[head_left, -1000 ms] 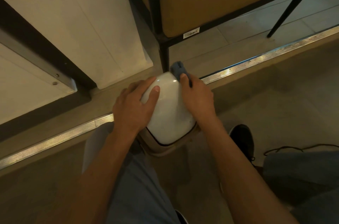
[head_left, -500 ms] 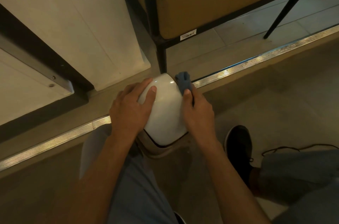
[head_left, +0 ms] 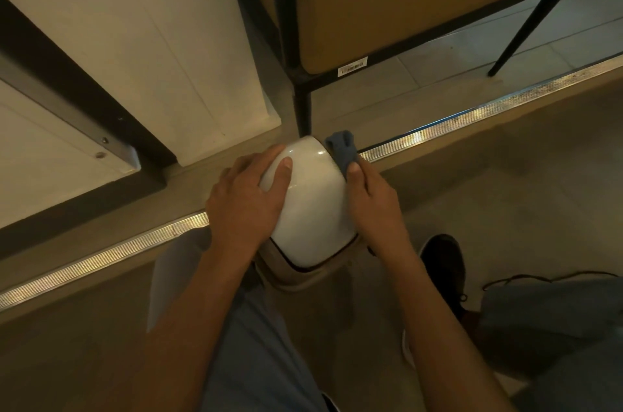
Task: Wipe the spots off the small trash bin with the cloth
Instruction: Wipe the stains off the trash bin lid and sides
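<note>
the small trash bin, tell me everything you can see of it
The small trash bin is white, glossy and smooth, plastic by the look, with rounded corners and a highlight on its surface. It is tipped over toward the person, so one broad curved side faces the camera. A dark seam and a beige band run round its near end. The left hand grips its left side, thumb on top; the right hand presses a blue cloth against its right edge. No spots are discernible.
</note>
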`<action>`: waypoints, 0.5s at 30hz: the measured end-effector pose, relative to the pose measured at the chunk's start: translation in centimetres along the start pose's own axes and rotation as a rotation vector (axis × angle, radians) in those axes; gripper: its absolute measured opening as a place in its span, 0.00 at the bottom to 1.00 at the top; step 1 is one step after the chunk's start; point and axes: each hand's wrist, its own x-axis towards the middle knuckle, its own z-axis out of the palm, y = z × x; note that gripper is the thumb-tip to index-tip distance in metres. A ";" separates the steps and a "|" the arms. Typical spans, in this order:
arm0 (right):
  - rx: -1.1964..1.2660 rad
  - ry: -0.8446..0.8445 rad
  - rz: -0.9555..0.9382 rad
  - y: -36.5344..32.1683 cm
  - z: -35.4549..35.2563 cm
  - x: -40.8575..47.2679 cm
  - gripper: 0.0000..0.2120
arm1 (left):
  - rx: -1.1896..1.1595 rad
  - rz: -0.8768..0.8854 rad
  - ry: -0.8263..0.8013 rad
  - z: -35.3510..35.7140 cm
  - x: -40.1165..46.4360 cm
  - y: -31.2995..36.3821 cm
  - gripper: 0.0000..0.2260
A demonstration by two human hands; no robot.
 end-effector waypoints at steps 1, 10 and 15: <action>0.014 0.014 0.005 0.5 -0.1 -0.7 0.15 | 0.003 0.004 0.002 0.1 0.0 0.0 0.21; -0.095 -0.228 -0.039 -3.9 0.3 5.8 0.19 | 0.027 0.028 -0.015 -0.1 -0.1 -0.2 0.20; -0.066 -0.230 -0.081 -3.1 0.3 4.9 0.18 | -0.014 0.018 -0.003 -0.1 -0.1 -0.1 0.22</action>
